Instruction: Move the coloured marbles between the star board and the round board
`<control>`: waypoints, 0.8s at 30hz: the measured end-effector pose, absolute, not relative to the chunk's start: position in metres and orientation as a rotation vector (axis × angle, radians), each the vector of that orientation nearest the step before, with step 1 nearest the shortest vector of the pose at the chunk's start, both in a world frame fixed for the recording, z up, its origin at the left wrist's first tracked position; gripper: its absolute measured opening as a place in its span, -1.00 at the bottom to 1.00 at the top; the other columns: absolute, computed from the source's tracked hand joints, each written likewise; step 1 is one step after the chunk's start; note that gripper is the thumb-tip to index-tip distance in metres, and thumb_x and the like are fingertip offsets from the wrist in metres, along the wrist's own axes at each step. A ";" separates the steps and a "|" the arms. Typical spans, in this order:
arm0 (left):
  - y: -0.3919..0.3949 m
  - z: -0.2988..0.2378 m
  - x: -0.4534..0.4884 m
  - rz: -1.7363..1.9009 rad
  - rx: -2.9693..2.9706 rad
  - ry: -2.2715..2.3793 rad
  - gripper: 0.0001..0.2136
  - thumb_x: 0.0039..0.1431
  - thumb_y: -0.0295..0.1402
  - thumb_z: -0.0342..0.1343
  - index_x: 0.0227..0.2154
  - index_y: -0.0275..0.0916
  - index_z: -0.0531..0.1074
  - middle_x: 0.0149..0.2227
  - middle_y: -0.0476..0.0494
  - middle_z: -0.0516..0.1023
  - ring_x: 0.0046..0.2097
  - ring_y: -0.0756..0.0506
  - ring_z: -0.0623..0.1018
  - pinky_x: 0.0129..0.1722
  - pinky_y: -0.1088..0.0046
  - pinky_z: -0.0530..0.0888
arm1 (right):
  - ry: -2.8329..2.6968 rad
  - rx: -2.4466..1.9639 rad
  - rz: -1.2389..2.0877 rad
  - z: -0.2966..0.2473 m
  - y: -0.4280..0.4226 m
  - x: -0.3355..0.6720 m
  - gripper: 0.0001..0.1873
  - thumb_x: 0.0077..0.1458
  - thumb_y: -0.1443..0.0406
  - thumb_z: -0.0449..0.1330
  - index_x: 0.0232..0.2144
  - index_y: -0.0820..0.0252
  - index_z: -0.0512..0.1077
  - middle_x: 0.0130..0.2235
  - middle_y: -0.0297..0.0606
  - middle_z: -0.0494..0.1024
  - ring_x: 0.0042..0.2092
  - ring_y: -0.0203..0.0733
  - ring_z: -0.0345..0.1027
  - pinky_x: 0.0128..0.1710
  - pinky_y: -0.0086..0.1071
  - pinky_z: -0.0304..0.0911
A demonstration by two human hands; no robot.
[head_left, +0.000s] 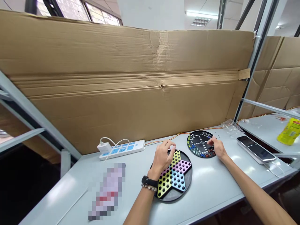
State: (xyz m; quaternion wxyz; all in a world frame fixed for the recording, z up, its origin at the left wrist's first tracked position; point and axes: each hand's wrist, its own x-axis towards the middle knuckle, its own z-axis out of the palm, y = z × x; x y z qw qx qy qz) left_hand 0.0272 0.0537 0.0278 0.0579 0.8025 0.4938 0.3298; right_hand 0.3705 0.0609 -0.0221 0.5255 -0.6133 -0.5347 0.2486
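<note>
My left hand [163, 156], wearing a dark watch and a beaded bracelet, hovers over the left part of a Chinese checkers board [177, 178]. Its fingers are bent, with a gap between thumb and forefinger and nothing visible in it. The board is round and black, with a yellow, pink and blue star full of dark holes. Behind it to the right lies a round black marble board [199, 142], with coloured marbles along its rim. My right hand [217, 147] reaches over that board's right edge, fingers drawn together near the marbles. Whatever it pinches is too small to make out.
A white power strip [126, 149] with a plugged-in charger stands at the back left. A phone [256, 148] on a white box lies at the right. Cardboard [131, 109] walls off the back. A blurred-out packet [109, 190] lies at the left front.
</note>
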 end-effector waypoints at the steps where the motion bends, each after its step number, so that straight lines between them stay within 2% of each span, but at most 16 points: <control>1: 0.053 0.029 0.022 1.005 2.421 1.502 -0.75 0.57 -0.27 0.05 -0.08 -0.08 0.66 -0.02 -0.12 0.79 -0.08 -0.19 0.74 0.09 0.19 0.63 | -1.254 -1.459 0.588 -0.020 0.062 0.371 0.07 0.23 -0.64 -0.20 -0.57 0.05 0.54 -0.39 0.00 0.67 -0.27 0.06 0.52 -0.10 -0.06 0.51; 7: 0.046 0.035 -0.024 0.968 2.262 1.581 -0.65 0.58 -0.16 -0.02 -0.04 -0.15 0.66 0.07 -0.28 0.79 0.03 -0.27 0.71 0.22 0.07 0.61 | -1.325 -1.507 0.706 -0.017 0.061 0.369 0.05 0.18 -0.64 -0.11 -0.56 0.08 0.56 -0.46 -0.05 0.63 -0.37 0.03 0.51 -0.23 -0.08 0.50; 9: 0.045 0.035 -0.040 0.943 2.219 1.621 -0.64 0.55 -0.12 -0.04 -0.07 -0.13 0.65 0.07 -0.28 0.79 0.05 -0.29 0.71 0.25 0.05 0.60 | -1.357 -1.528 0.740 -0.018 0.058 0.368 0.04 0.18 -0.64 -0.09 -0.56 0.07 0.56 -0.48 -0.06 0.61 -0.39 0.03 0.50 -0.26 -0.09 0.49; 14: 0.044 0.032 -0.064 0.771 2.118 1.680 -0.57 0.49 0.01 -0.06 -0.18 -0.10 0.63 -0.01 -0.23 0.83 -0.01 -0.28 0.72 0.14 0.16 0.63 | -1.412 -1.458 0.605 -0.009 0.055 0.359 0.00 0.28 -0.59 -0.11 -0.57 0.05 0.53 -0.38 -0.03 0.67 -0.28 0.04 0.54 -0.21 -0.12 0.49; 21: 0.033 0.034 -0.081 0.345 2.029 1.595 -0.74 0.17 -0.15 0.19 -0.25 -0.14 0.72 -0.19 -0.16 0.85 -0.19 -0.25 0.72 -0.11 0.23 0.61 | -1.701 -1.103 0.720 0.000 0.049 0.286 -0.22 0.55 -0.28 -0.06 -0.44 0.05 0.56 -0.36 -0.15 0.66 -0.28 -0.04 0.49 -0.14 -0.17 0.46; 24: 0.030 0.034 -0.085 0.308 2.021 1.660 -0.68 0.23 -0.20 0.17 -0.10 -0.17 0.75 -0.11 -0.20 0.85 -0.16 -0.27 0.72 -0.02 0.17 0.61 | -1.846 -1.039 0.711 -0.002 0.049 0.252 -0.32 0.60 -0.15 -0.04 -0.43 0.06 0.51 -0.34 -0.19 0.62 -0.26 -0.06 0.48 -0.11 -0.17 0.44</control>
